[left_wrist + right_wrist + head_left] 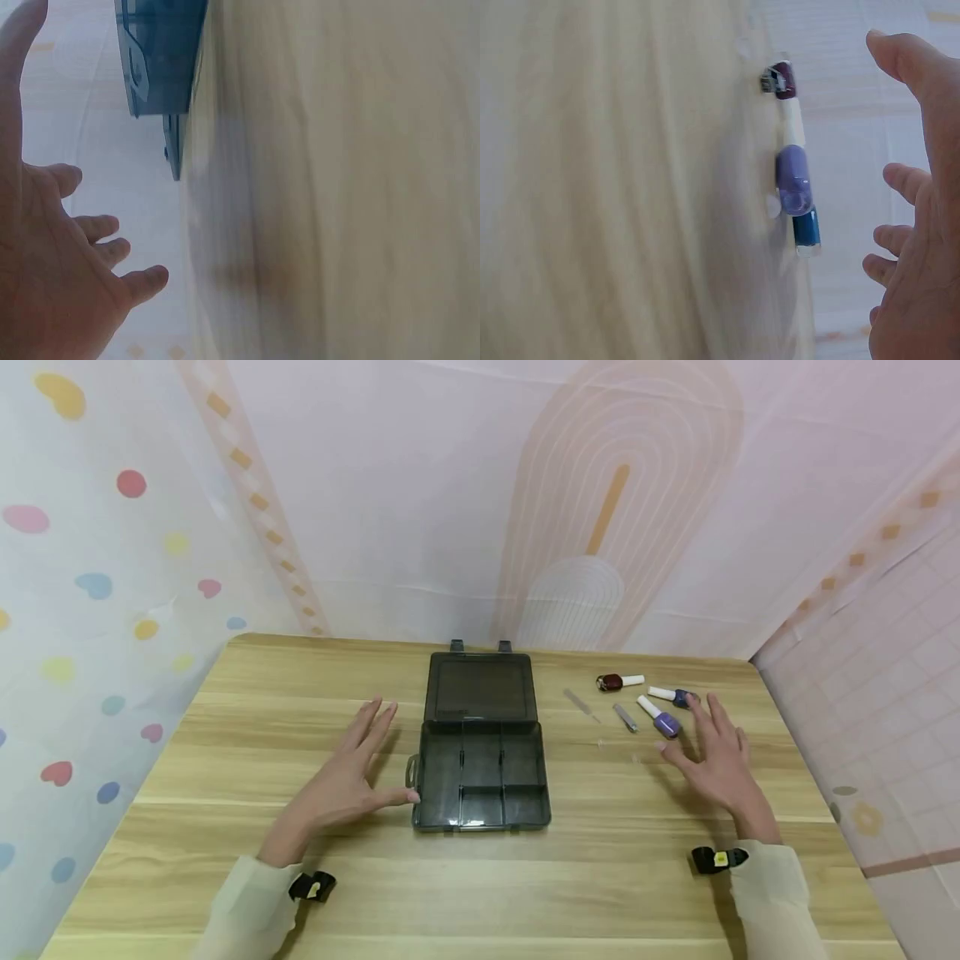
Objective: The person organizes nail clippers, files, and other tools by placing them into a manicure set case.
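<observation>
A dark see-through compartment box (480,772) lies on the table with its lid (483,687) folded back. Beside its left wall is my left hand (337,785), fingers spread, thumb tip right at the box's edge; the palm is bare in the left wrist view. On the right, my right hand (716,764) hovers with loosely bent fingers and holds nothing. Near its fingertips lie a purple nail polish bottle (664,723) and a blue nail polish bottle (681,698), partly covered by a finger. Further off are a dark red nail polish bottle (612,682), a nail clipper (626,717) and a slim nail file (579,702).
Two tiny clear pieces, one of them a small clear bit (601,744), sit on the wooden table (480,893) between box and right hand. A patterned cloth (390,510) hangs behind the table's back edge and along both sides.
</observation>
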A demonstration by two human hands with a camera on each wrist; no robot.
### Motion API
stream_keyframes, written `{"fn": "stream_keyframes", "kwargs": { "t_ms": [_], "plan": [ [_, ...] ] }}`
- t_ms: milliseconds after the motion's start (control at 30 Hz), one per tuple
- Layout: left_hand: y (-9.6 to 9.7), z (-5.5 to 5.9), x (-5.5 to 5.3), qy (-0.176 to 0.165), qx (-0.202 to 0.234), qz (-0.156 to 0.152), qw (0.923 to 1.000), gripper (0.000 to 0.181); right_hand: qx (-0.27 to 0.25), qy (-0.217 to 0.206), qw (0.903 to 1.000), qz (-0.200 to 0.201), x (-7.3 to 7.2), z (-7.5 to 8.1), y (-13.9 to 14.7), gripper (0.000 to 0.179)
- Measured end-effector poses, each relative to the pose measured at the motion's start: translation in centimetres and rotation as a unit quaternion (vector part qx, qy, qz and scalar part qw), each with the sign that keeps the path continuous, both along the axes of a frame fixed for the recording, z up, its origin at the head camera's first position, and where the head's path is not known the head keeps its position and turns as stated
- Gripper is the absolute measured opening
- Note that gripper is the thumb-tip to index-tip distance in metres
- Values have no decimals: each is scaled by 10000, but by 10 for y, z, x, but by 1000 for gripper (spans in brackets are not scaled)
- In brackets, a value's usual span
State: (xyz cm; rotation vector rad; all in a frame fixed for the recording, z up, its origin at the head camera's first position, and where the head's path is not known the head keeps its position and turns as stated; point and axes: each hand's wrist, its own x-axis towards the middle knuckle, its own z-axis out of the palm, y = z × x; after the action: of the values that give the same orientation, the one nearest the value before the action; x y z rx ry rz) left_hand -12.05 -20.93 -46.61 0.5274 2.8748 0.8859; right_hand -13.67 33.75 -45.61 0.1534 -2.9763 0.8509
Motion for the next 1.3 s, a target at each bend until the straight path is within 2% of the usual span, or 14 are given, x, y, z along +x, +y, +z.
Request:
{"fn": "stream_keyframes", "kwargs": {
  "t_ms": [333, 667, 967, 1300],
  "plan": [
    [14, 5, 1, 65, -137, -471, 9988, 146, -729, -140, 9970, -237, -6, 5, 7, 92],
    [21, 3, 2, -140, -86, -754, 9970, 152, -1261, -604, 9885, -583, 0, -1, 14, 99],
    [22, 0, 7, -265, -92, -807, 9963, 151, -1439, -990, 9824, -665, -1, -8, 14, 100],
    [27, 3, 4, -121, -239, -941, 9952, 148, -1604, -1001, 9796, -688, 5, -10, 18, 97]
  ]
}}
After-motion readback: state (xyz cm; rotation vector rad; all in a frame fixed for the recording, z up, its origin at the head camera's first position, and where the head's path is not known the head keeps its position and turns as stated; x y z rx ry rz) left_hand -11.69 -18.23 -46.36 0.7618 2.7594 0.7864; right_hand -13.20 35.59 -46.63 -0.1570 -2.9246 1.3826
